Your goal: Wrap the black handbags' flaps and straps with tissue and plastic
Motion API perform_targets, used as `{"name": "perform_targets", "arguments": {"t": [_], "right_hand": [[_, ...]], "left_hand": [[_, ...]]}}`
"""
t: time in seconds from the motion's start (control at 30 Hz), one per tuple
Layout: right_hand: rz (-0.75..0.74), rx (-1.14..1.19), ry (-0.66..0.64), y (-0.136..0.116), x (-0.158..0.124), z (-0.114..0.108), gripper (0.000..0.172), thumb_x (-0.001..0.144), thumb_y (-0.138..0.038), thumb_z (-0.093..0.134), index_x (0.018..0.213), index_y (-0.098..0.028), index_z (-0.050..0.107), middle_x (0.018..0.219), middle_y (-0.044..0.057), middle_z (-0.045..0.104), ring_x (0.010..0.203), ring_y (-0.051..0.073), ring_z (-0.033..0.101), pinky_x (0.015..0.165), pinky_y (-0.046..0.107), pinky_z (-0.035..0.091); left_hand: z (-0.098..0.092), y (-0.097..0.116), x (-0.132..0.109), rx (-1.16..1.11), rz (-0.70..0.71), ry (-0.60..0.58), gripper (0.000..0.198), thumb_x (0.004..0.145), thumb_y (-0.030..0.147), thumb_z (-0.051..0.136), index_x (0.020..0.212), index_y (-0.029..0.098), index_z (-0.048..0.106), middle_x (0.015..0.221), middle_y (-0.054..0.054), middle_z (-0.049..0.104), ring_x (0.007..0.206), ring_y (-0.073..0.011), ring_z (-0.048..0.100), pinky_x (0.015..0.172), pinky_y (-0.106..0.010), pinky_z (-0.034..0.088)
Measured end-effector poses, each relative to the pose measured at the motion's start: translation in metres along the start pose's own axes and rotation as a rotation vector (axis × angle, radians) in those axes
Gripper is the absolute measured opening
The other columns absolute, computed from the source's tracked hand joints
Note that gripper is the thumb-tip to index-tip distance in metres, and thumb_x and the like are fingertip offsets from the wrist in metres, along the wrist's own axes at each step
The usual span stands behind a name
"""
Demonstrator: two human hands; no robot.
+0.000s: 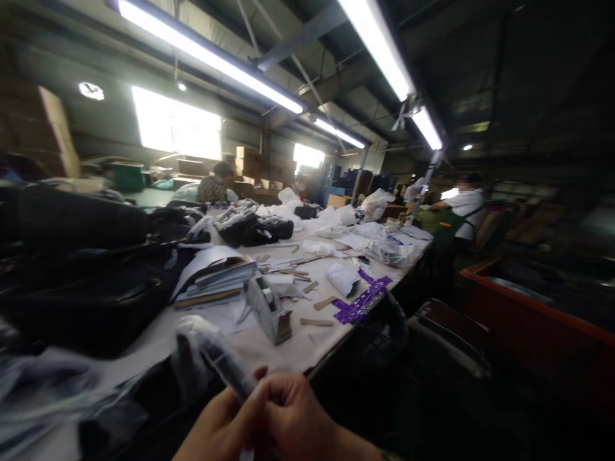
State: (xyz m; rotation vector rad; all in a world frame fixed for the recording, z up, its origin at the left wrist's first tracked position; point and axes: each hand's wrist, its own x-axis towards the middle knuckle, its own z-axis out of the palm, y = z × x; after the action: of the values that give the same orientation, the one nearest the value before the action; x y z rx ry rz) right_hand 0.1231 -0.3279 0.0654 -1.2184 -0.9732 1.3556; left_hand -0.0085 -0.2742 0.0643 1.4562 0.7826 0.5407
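At the bottom centre my left hand [214,419] is closed around a dark handle [225,362] wrapped in clear plastic. The handle curves up and away from me, above a dark, blurred item [158,400] partly covered in wrapping. My right hand [300,413] meets the left one, its fingers curled and pinched at the handle's near end; what exactly lies between them is hidden. A grey tape dispenser [269,310] stands on the table just beyond my hands.
Black bags [86,275] crowd the left side. Papers [216,275], cardboard strips [317,322] and purple tape [362,304] lie on the table [293,349]. A dark plastic bag [384,333] hangs at its edge. Right are a stool [451,330], orange bin [538,314] and another person [464,208].
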Motion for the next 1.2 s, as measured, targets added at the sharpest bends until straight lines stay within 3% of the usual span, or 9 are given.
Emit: {"name": "perform_targets", "arguments": {"t": [0.07,0.17,0.33,0.5,0.6,0.7,0.77,0.87,1.2], "right_hand": [[-0.069,-0.011,-0.057,0.004,-0.007,0.006,0.046,0.075,-0.056,0.076,0.072,-0.012,0.063,0.057,0.000,0.060,0.047,0.011,0.056,0.047,0.022,0.045],[-0.028,0.005,-0.184,0.012,-0.017,-0.005,0.038,0.071,-0.041,0.085,0.090,-0.012,0.068,0.074,0.002,0.069,0.062,0.014,0.065,0.062,0.025,0.053],[0.192,-0.083,-0.395,0.026,-0.032,-0.046,0.033,0.074,-0.038,0.084,0.086,-0.011,0.069,0.072,0.005,0.072,0.061,0.014,0.066,0.056,0.022,0.050],[0.271,-0.025,-0.369,0.025,-0.037,-0.058,0.035,0.076,-0.043,0.083,0.078,-0.013,0.065,0.067,0.006,0.073,0.055,0.017,0.069,0.050,0.023,0.053],[0.214,0.026,-0.270,0.016,-0.031,-0.050,0.036,0.075,-0.044,0.084,0.076,-0.014,0.065,0.069,0.005,0.073,0.054,0.017,0.069,0.049,0.023,0.054],[0.163,0.014,-0.181,0.008,-0.019,-0.037,0.038,0.075,-0.047,0.084,0.078,-0.013,0.068,0.066,0.005,0.072,0.051,0.016,0.068,0.045,0.021,0.052],[0.131,0.020,-0.130,0.004,-0.010,-0.030,0.040,0.073,-0.048,0.085,0.079,-0.012,0.070,0.066,0.004,0.072,0.050,0.015,0.068,0.046,0.021,0.051],[0.084,0.071,-0.117,0.003,-0.001,-0.026,0.042,0.071,-0.050,0.087,0.084,-0.013,0.073,0.073,0.005,0.074,0.057,0.017,0.071,0.055,0.025,0.056],[0.133,0.076,-0.346,0.024,-0.007,-0.044,0.051,0.089,-0.060,0.067,0.100,-0.011,0.074,0.091,0.014,0.078,0.072,0.020,0.075,0.065,0.027,0.056]], "left_hand": [[0.006,0.004,-0.002,-0.051,-0.063,0.012,0.067,0.082,0.071,0.061,0.096,0.007,0.076,0.052,-0.005,0.064,0.046,-0.0212,0.060,0.043,-0.028,0.047],[-0.003,0.023,-0.001,-0.257,-0.040,0.160,0.047,0.089,0.052,0.065,0.100,0.007,0.074,0.088,-0.016,0.078,0.085,-0.0267,0.075,0.067,-0.029,0.058],[-0.050,0.065,0.017,-0.569,-0.027,0.306,0.029,0.098,0.030,0.054,0.092,0.008,0.071,0.089,-0.019,0.078,0.082,-0.0277,0.077,0.081,-0.041,0.060],[-0.087,0.082,0.045,-0.632,0.040,0.454,0.035,0.103,0.034,0.044,0.096,0.010,0.069,0.097,-0.014,0.078,0.077,-0.0211,0.075,0.078,-0.036,0.058],[-0.082,0.070,0.049,-0.664,0.060,0.387,0.043,0.101,0.049,0.046,0.099,0.013,0.068,0.104,-0.013,0.077,0.087,-0.0207,0.074,0.079,-0.033,0.057],[-0.052,0.046,0.037,-0.554,-0.028,0.149,0.051,0.091,0.061,0.060,0.100,0.012,0.071,0.105,-0.015,0.076,0.092,-0.0236,0.073,0.081,-0.034,0.056],[-0.028,0.032,0.027,-0.391,-0.081,0.040,0.043,0.086,0.054,0.071,0.092,0.011,0.073,0.093,-0.014,0.077,0.081,-0.0228,0.072,0.078,-0.034,0.056],[-0.007,0.029,0.020,-0.223,-0.055,0.078,0.027,0.089,0.035,0.071,0.079,0.011,0.074,0.078,-0.012,0.075,0.065,-0.0188,0.069,0.068,-0.030,0.055],[-0.055,0.046,0.042,-0.551,-0.076,0.346,0.021,0.097,0.021,0.058,0.087,0.006,0.069,0.085,-0.019,0.077,0.076,-0.0247,0.077,0.074,-0.036,0.063]]}}
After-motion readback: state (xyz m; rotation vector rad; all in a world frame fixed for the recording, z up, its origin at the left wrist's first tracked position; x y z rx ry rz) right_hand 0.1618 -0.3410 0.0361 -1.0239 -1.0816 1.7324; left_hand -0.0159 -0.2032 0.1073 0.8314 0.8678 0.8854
